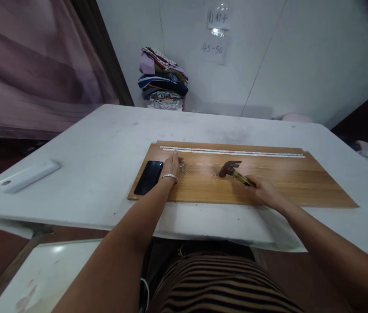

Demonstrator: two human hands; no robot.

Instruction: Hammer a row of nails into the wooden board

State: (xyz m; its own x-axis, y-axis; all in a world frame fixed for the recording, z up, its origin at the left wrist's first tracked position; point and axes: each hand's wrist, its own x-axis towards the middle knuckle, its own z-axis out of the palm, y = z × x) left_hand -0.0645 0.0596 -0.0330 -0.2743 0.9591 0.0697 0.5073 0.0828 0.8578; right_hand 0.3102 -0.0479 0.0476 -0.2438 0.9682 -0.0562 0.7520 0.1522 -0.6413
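Note:
My right hand (262, 191) is wrapped round the handle of a claw hammer (243, 178). The hammer's rusty brown head (227, 168) is over the middle of a wooden board (288, 182), its claw towards the far side. On the board's left part, my left hand (171, 165) is at a small pile of thin nails (183, 168), with its visible fingers apart. Whether a nail is between the fingertips is too small to tell. A bracelet is on the left wrist. A black phone (149, 177) lies on the board just left of that hand.
Two white measuring strips (236, 152) run along the board's far edge. The board lies on a white table (82, 161). A white, long-handled object (30, 176) is at the table's left. Folded cloths (163, 80) are stacked behind, against the wall. A pink curtain (34, 65) hangs at left.

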